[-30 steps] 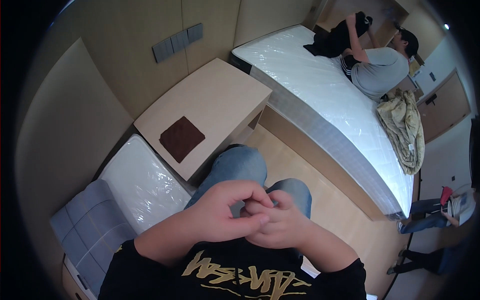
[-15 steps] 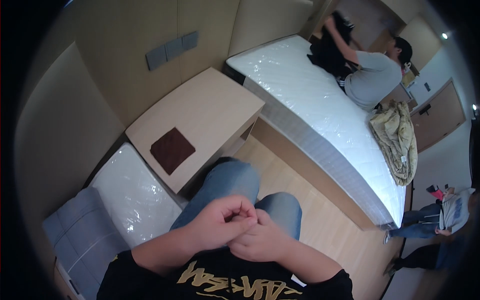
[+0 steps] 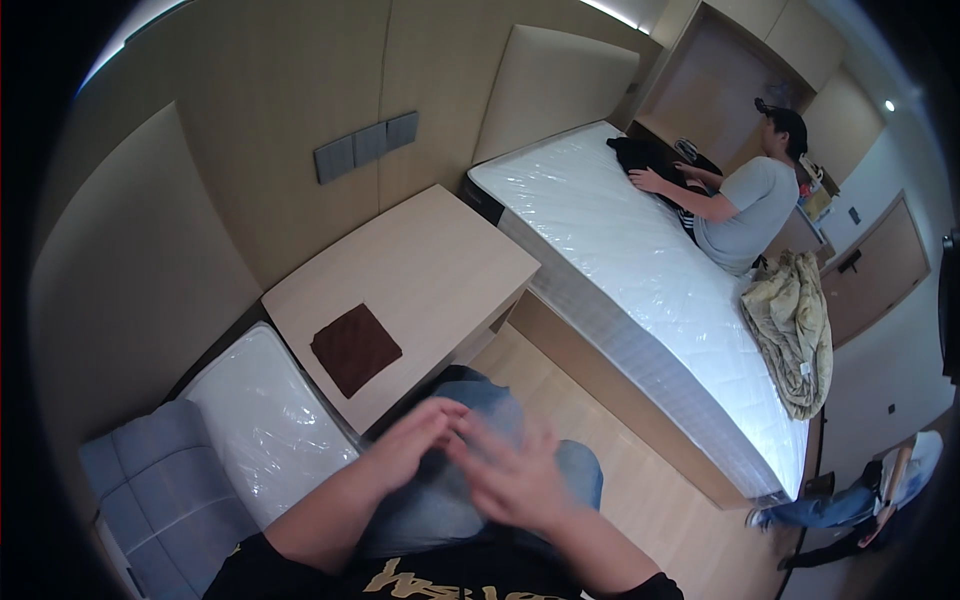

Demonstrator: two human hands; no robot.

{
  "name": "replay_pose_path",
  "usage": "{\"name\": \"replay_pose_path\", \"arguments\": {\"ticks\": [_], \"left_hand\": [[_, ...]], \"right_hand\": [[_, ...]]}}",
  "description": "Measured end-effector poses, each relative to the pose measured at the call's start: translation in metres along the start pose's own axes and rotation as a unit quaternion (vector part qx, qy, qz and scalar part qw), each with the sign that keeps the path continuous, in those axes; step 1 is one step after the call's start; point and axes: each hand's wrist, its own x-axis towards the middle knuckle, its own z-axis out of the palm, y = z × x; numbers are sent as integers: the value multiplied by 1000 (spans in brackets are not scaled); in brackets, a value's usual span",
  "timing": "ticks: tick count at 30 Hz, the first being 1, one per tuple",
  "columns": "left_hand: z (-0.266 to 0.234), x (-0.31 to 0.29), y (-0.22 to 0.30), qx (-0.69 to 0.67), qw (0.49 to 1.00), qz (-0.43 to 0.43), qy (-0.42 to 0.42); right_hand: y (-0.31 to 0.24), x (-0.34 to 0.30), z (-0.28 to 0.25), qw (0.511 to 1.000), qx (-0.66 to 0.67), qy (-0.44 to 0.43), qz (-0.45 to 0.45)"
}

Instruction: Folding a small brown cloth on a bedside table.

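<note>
My left hand (image 3: 418, 440) is raised over my lap, its fingers stretched toward the right hand. My right hand (image 3: 515, 475) faces it with spread fingers, smeared by motion. The fingertips of the two hands meet or overlap; which, I cannot tell. Nothing shows in either hand. Below them are my knees in blue jeans (image 3: 575, 475). Ahead on the left, a folded dark brown cloth (image 3: 357, 350) lies flat on a light wood bedside cabinet (image 3: 430, 245), nearest to my left hand but apart from it.
I sit by a plastic-wrapped mattress (image 3: 265, 410) with a grey-blue cushion (image 3: 165, 490). Across the floor (image 3: 600, 400) stands another wrapped mattress (image 3: 600, 240). On it sit a person (image 3: 745, 205) handling black clothing (image 3: 655, 165) and a crumpled olive-beige quilt (image 3: 790, 330). Another person (image 3: 850, 505) stands far right.
My clasped hands have come apart and their fingers have opened. The view has tilted up slightly. The person on the bed has lowered the black clothing onto the mattress.
</note>
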Motion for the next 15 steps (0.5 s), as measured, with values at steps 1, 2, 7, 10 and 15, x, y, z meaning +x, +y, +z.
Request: {"name": "replay_pose_path", "arguments": {"ticks": [1,2,7,10,15], "left_hand": [[-13,5,2,84,994,26,59],[-23,7,4,204,970,31,126],[-53,3,-6,629,750,54,197],[-60,14,-33,510,847,92,117],[-66,39,-26,523,829,121,154]], "right_hand": [[7,5,-5,993,-40,80,81],[17,11,-11,993,-44,80,82],[66,-18,-1,982,59,-20,179],[59,-46,42,983,42,-164,74],[40,-31,86,983,78,-154,58]]}}
